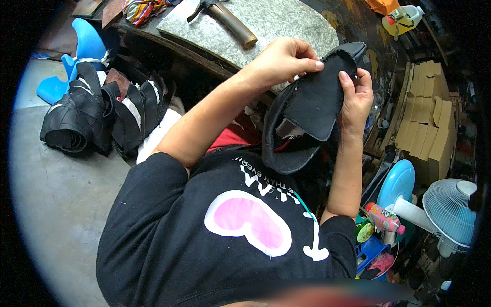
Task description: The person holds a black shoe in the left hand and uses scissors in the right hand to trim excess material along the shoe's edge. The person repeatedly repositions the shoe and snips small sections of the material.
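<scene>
Both hands hold up a black shoe upper (312, 110), a curved piece of dark leather with a stitched rim and a pale lining showing underneath. My left hand (284, 61) pinches its top edge between thumb and fingertips. My right hand (356, 102) grips its right side, thumb on the outer face. The piece hangs above my lap, in front of a black shirt with a pink and white print.
A grey stone slab (276, 25) with a wooden-handled hammer (230, 20) lies on the dark bench beyond. Several black shoe uppers (97, 115) are heaped on the floor at left beside a blue plastic stool (84, 48). At right are stacked tan insoles (424, 120), a small fan (450, 210) and a plastic jug (404, 18).
</scene>
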`<state>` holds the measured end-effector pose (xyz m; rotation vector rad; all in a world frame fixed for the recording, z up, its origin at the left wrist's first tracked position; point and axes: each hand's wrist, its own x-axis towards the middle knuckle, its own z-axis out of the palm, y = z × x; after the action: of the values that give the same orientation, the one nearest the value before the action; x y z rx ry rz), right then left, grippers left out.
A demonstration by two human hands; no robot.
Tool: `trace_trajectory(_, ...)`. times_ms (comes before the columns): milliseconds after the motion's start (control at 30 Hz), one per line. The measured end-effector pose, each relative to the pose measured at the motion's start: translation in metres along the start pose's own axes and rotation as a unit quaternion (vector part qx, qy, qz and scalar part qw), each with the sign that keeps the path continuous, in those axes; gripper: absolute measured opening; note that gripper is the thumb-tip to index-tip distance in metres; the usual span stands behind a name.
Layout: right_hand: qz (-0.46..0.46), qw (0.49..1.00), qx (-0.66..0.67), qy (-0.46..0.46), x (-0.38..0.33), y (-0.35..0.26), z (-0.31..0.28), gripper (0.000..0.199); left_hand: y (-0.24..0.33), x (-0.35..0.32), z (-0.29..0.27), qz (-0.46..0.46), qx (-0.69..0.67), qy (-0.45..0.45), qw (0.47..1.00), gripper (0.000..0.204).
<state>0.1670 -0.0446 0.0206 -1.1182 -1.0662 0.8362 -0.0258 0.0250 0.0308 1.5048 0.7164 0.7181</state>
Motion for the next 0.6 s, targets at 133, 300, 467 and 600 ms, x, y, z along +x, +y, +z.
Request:
trace_trajectory(133, -0.003, 1.000, 0.013, 0.002, 0.000, 0.003, 0.000, 0.017, -0.010, 0.006, -0.002, -0.014, -0.128, -0.045, 0.991, 0.020)
trace_trajectory(300, 0.026, 0.999, -0.038, 0.028, 0.000, -0.001, 0.006, 0.018, -0.009, 0.009, 0.002, -0.036, -0.020, 0.008, 0.999, 0.018)
trace_trajectory(467, -0.062, 0.982, -0.175, 0.027, -0.009, -0.027, 0.018, 0.020, 0.024, -0.009, 0.000, 0.189, 0.319, 0.111, 0.922, 0.019)
trace_trajectory(600, -0.102, 0.959, -0.264, 0.028, -0.019, -0.046, 0.031, 0.021, 0.041, -0.017, 0.001, 0.213, 0.458, 0.109, 0.856, 0.015)
